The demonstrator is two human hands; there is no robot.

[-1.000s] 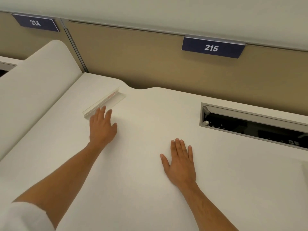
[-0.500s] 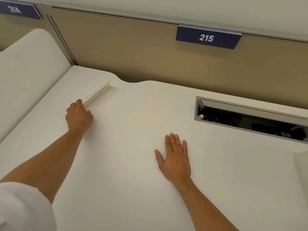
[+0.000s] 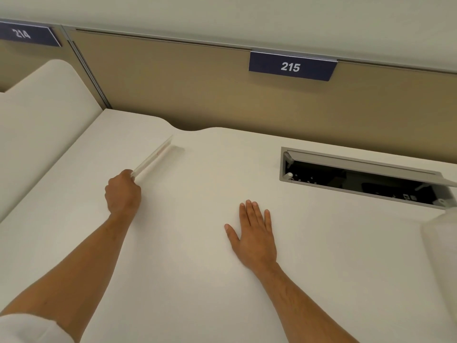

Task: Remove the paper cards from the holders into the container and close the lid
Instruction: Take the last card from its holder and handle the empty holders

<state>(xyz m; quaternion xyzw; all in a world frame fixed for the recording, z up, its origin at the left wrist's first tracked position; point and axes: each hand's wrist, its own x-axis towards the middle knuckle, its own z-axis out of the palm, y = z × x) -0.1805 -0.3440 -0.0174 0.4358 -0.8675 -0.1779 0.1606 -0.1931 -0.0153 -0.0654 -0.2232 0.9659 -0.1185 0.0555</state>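
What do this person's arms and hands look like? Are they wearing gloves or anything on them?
No gloves: both the left hand and the right hand are bare, with no rings, watch or bands showing. The forearms are bare too. A white sleeve shows only on the left arm, at the bottom corner of the view; the right arm shows no sleeve in view.

I see an off-white counter (image 3: 197, 280) under both hands, plain and without pattern. The holder (image 3: 154, 158) at the fingertips of my left hand (image 3: 122, 194) is clear to milky white, with a faint reddish mark along its edge. Beyond my right hand (image 3: 254, 236) sits a grey-framed slot (image 3: 358, 174) with a black interior dotted with small white specks. The partition (image 3: 197, 90) behind is tan. On it hang two navy signs with white numerals, 215 (image 3: 291, 66) and 214 (image 3: 24, 34). A white sleeve (image 3: 27, 329) covers my left upper arm. To the right of my right hand is a translucent whitish object (image 3: 440, 243).
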